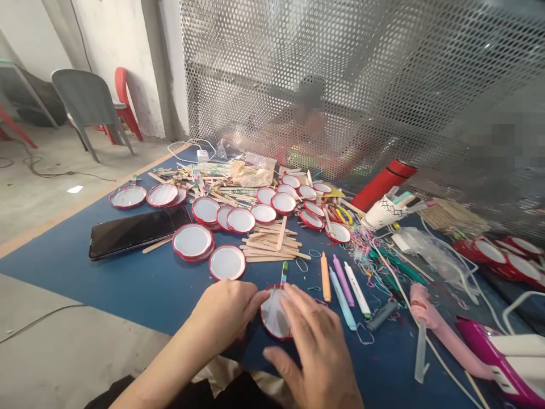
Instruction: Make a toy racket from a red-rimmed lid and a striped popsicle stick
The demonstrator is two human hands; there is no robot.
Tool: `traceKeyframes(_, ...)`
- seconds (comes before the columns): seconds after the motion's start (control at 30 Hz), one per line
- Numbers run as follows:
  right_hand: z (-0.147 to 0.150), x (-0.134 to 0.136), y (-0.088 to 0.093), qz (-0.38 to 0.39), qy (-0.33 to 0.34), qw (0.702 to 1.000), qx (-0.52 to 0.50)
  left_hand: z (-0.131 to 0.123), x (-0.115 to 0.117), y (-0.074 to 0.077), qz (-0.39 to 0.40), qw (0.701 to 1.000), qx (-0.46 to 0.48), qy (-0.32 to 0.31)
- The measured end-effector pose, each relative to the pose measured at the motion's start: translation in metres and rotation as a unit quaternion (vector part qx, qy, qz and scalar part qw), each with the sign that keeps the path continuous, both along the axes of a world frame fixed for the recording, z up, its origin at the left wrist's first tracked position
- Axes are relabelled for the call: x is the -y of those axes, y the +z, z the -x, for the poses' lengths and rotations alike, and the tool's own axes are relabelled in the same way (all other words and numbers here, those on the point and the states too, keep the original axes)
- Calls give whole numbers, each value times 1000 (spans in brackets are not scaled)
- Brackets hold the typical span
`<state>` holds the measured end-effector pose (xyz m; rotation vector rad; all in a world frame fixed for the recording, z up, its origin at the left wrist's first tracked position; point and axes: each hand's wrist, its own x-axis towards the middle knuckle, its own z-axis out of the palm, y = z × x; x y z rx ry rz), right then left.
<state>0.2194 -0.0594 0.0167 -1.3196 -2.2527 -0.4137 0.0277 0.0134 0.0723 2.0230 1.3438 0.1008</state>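
A red-rimmed jar lid (275, 321) lies at the table's front, its pale inside up, with thin lines across it. A craft stick with green and dark bands (284, 274) juts out from the lid's far edge. My left hand (223, 315) is curled at the lid's left, one fingertip touching the rim; what its folded fingers hold, if anything, is hidden. Over the lid's right side, my right hand (317, 343) spreads its fingers, the fingertips on the lid and the thumb apart. Another lid (227, 262) lies just beyond my left hand.
Several lids (205, 210) and plain craft sticks (272, 244) cover the middle. A phone (138, 232) lies left. To the right are markers (343, 287), tangled threads (361, 255), a paper cup of pens (383, 211), a red bottle (385, 184) and a pink glue gun (451, 335) with its cord.
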Motion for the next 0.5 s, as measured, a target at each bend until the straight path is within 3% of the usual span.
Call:
traceKeyframes(0.13,10,2,-14,5,26,1000,14,3,0,-6,8,998,49,38)
traceKeyframes(0.33,9,0,-17,21,38,999,16,-14,3,-5,-90,988,-94,88)
traceKeyframes(0.4,8,-1,-16,29,39,999,17,-13,6,-11,-103,987,-69,104)
traceKeyframes(0.5,9,-1,-16,29,40,999,2,-5,8,-26,-111,984,50,131)
